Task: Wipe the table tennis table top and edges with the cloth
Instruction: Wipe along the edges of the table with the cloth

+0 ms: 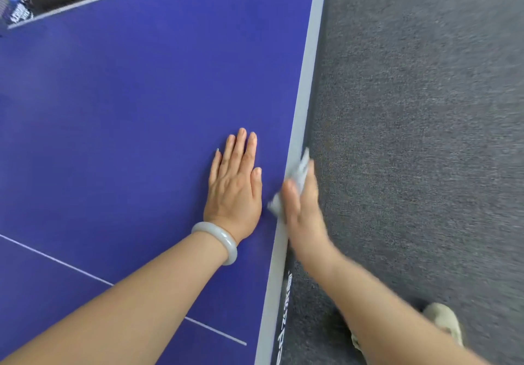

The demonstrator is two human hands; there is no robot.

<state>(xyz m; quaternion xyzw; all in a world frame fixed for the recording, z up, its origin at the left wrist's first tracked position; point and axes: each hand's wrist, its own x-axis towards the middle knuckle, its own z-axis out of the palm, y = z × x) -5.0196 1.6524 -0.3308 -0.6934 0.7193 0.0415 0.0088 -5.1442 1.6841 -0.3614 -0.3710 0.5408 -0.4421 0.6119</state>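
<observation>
Head view: the left hand (235, 183) lies flat, fingers straight, on the blue table (127, 109); the right hand (300, 208), blurred, grips the white cloth (299, 170) wrapped over the grey edge (310, 81). If the grip loosens, the loosely bunched cloth could slip free and drop to the carpet (425, 123), or skip stretches of the edge

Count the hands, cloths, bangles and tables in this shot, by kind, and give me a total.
Bare hands: 2 (left hand, right hand)
Crumpled white cloth: 1
Pale smooth round bangle: 1
Blue table tennis table: 1
Total: 5
</observation>
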